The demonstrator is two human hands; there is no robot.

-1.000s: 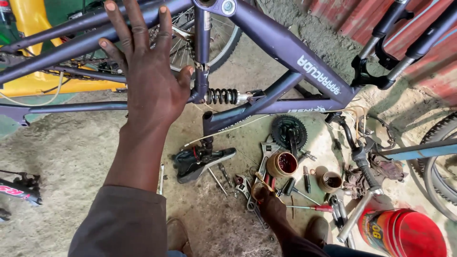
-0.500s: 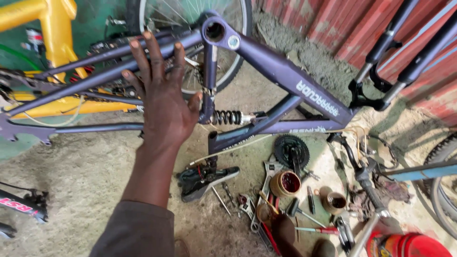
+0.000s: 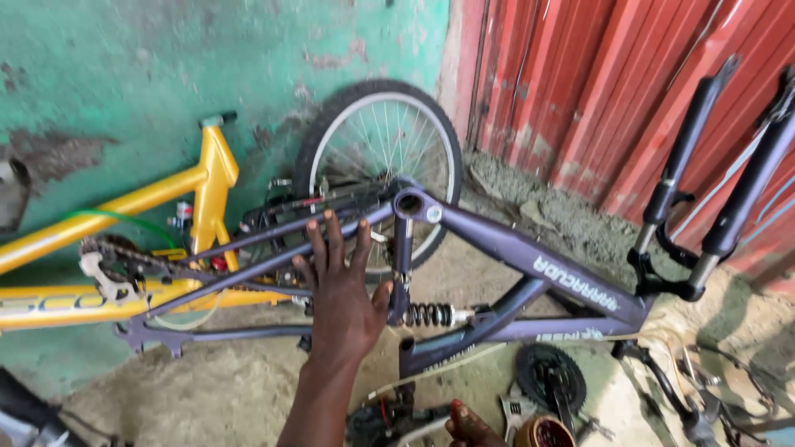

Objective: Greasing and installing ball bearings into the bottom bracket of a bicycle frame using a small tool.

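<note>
Pressing: left hand (image 3: 344,302), fingers spread apart, flat on purple bike frame (image 3: 505,244)
Right hand (image 3: 470,424): near edge, grip cannot tell
Left: yellow bike (image 3: 203,186)

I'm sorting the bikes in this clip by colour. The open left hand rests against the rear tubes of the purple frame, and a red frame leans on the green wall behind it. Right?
Not quite. The frame against the green wall is yellow, not red; the red is the corrugated sheeting to the right. The rest holds: in the head view the open left hand rests against the rear tubes of the purple frame.
</note>
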